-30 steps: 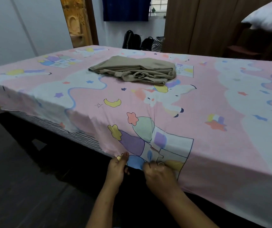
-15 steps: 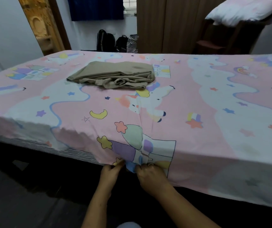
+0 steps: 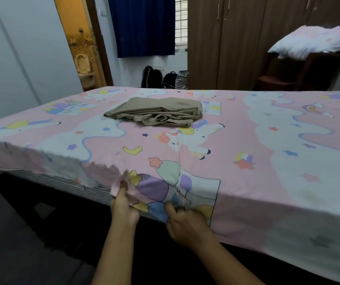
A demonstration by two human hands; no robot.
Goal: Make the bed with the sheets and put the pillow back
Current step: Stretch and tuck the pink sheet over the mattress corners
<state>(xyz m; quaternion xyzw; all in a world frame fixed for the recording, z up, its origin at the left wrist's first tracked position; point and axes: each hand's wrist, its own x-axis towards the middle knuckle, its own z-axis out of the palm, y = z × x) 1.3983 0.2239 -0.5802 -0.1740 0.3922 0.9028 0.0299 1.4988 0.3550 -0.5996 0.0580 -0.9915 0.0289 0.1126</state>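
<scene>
Sheet: thin pink printed fabric sheet [image 3: 237, 140] w/ white clouds, stars, moons & pastel castle blocks; lies flat over the top, near edge hangs down the side, scalloped wrinkles along the near-left drop.
Mattress: black-and-white striped mattress edge [image 3: 62, 183] shows under the sheet's near-left hem.
L hand: left hand [image 3: 123, 206] at the sheet's near edge, thumb on top pinching a lifted soft fold.
R hand: right hand [image 3: 185, 223] just beside the L, fingers curled into bunched hem; fine creases fan up the sheet from the grip.
Folded cloth: khaki folded soft cloth [image 3: 156, 113], rumpled layers, lies on the sheet's far-middle.
Pillow: plump white-and-pink pillow [image 3: 313, 41] well beyond the sheet's far-right side, on a dark wooden chair [image 3: 301, 73].
Behind: brown wood-grain wardrobe [image 3: 226, 38], dark blue curtain [image 3: 142, 25], past the sheet's far edge.
</scene>
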